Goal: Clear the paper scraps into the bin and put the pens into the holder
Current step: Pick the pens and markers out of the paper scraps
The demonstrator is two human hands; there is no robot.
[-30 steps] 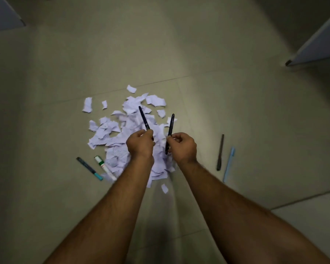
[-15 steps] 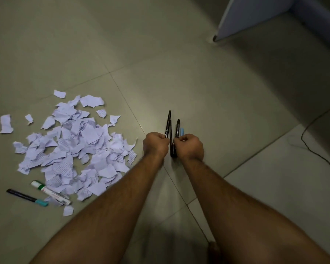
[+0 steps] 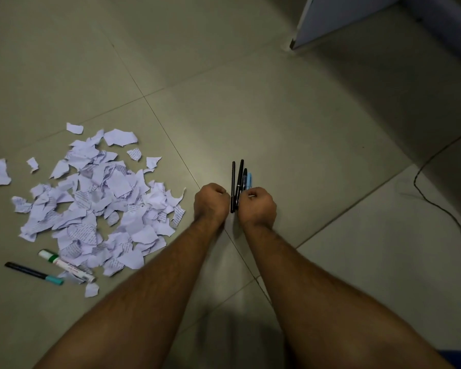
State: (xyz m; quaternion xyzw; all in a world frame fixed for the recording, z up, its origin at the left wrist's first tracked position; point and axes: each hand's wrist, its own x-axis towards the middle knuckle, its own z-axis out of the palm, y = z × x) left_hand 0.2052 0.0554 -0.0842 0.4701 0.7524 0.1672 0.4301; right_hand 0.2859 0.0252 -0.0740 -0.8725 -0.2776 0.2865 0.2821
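The torn paper scraps carry printed lines, but the type is too small to read; the white marker with the green band has red lettering on its barrel that I cannot make out either. The scraps lie heaped on the tiled floor at about nine o'clock from the hands, with the marker and a black pen with a teal cap side by side at the heap's seven o'clock edge. The right hand is curled around a bundle of pens, three black and one light blue, their tips pointing toward twelve o'clock. The left hand is a closed fist just beside the bundle; whether it grips the leftmost pen I cannot tell. Compared with a second ago, when each hand held one black pen over the heap, both hands have moved off to its right and the two pens that lay there on the floor are now in the bundle. A dark cable trails across the tiles at three o'clock, and a pale panel stands at one o'clock.
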